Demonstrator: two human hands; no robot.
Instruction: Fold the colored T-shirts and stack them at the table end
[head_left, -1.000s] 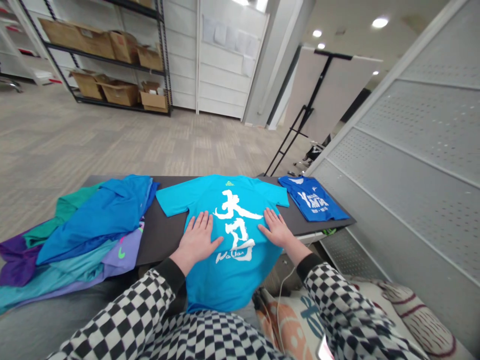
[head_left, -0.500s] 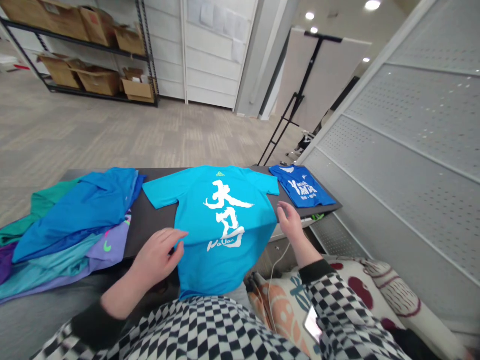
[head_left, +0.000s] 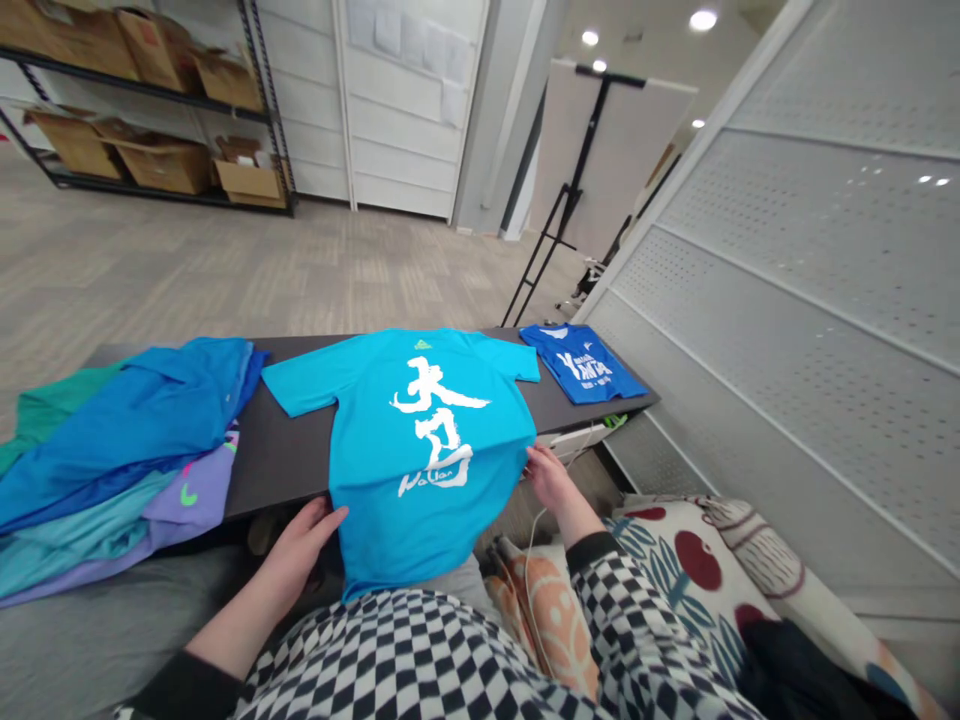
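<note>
A bright turquoise T-shirt (head_left: 390, 440) lies spread on the dark table, its sleeves out to the sides and white lettering up. Its hem hangs over the front edge towards my lap. My left hand (head_left: 304, 545) is at the shirt's left edge, thumb on the cloth and fingertips partly hidden at the side. At the opposite edge, my right hand (head_left: 550, 478) pinches the cloth between thumb and fingers.
A folded blue T-shirt (head_left: 585, 365) lies at the table's right end. Several loose garments (head_left: 142, 430) are heaped on the left. Patterned cushions (head_left: 675, 560) and a white cable (head_left: 529, 580) are at my right, beside a perforated partition (head_left: 810, 300).
Both hands have come down to the turquoise shirt's side edges from above and beside it. The shirt lies much as before; the view has turned slightly right.
</note>
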